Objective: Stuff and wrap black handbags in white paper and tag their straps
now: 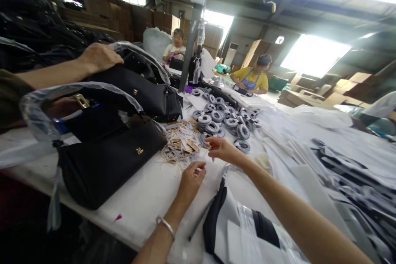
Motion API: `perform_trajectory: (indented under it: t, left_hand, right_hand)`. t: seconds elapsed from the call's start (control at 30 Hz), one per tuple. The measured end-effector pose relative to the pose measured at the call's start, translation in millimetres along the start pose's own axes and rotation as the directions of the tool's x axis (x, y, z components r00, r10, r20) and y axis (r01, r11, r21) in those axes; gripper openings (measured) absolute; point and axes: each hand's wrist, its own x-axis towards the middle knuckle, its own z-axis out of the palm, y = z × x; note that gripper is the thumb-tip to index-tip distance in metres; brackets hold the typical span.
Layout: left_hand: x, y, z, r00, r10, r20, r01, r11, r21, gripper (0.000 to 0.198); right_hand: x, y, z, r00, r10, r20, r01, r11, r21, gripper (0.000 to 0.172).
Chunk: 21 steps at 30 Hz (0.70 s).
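- Just to the near side of the pile of tags (181,142) on the white table (148,192), both my hands hang close together without touching.
- My left hand (191,175) comes up from the bottom edge of view, a bracelet (166,227) on its wrist, fingers loosely curled toward the thumb.
- My right hand (222,149) reaches in from the lower right, palm turned inward, fingers bent and thumb tip near them; I cannot tell whether either hand pinches something thin.
- Beyond my right hand, grey coils (216,117) crowd the tabletop.
- To my left, a black handbag (114,165) stands near the table's front edge; a strip of white surface runs between it and my left forearm.
- Under my right forearm lies a partly wrapped bag (212,222), which limits room there.
- Farther left, another person's hand (100,57) is at a second black handbag (145,95).
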Motion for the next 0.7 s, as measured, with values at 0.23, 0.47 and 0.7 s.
perform_trajectory:
  t: [0.23, 0.47, 0.7]
  left_hand:
    - [-16.9, 50.8, 0.3, 0.959, 0.038, 0.28, 0.05, 0.953, -0.299, 0.066]
    - [-47.6, 78.5, 26.6, 0.85, 0.046, 0.525, 0.122, 0.952, -0.281, 0.059]
    - [-65.2, 78.7, 47.5, 0.819, -0.003, 0.573, 0.152, 0.965, -0.213, 0.045]
  right_hand:
    - [-95.4, -13.4, -25.3, 0.985, -0.002, 0.173, -0.106, 0.786, 0.609, 0.055]
    - [-157.5, -14.0, -32.9, 0.991, -0.014, 0.133, -0.091, 0.662, 0.744, 0.053]
    - [-198.5, -2.5, -49.3, 0.999, 0.038, 0.039, -0.053, 0.503, 0.862, 0.049]
